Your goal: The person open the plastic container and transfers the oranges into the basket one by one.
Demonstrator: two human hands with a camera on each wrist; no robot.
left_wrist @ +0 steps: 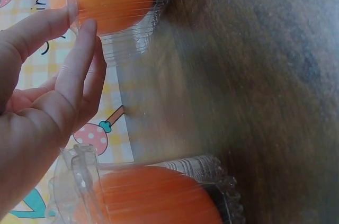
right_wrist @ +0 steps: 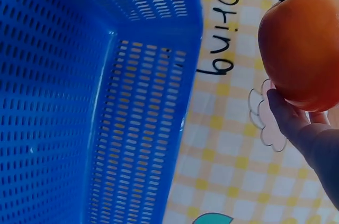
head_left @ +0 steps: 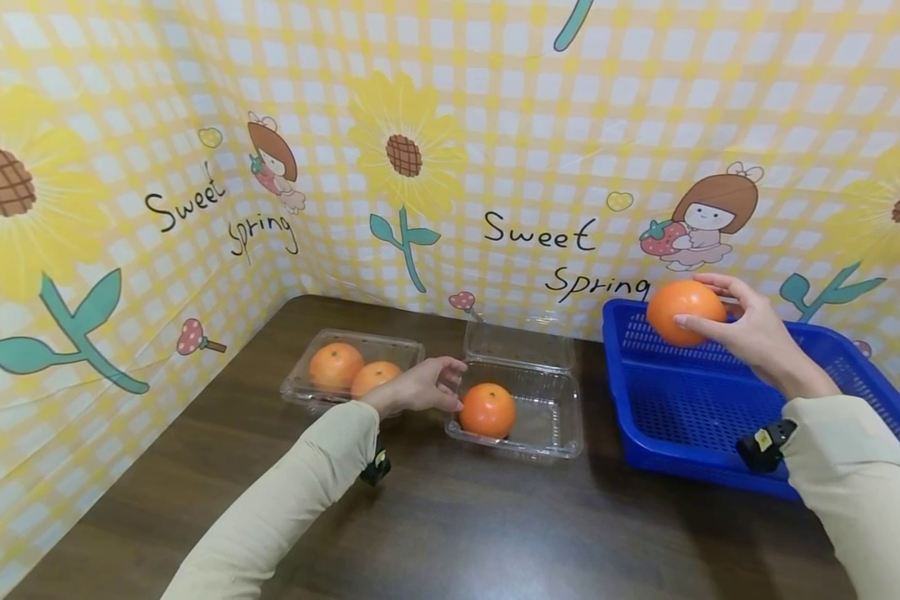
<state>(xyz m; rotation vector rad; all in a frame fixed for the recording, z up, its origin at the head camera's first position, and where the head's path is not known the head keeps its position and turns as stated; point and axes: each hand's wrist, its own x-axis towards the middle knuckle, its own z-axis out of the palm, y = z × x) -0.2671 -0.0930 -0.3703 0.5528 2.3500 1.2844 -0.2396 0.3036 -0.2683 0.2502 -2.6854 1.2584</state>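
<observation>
My right hand holds an orange with a thumb and fingers around it, raised above the blue basket. The right wrist view shows that orange gripped from below, beside the basket. My left hand is at the left rim of an open clear plastic box. In the left wrist view, the fingertips pinch that rim. One orange sits in the left part of this box, its hinged lid standing up at the back.
A second clear plastic box with two oranges stands to the left, its lid down, partly behind my left hand. Patterned cloth covers the walls behind the brown table. The blue basket's raised rim borders the right side.
</observation>
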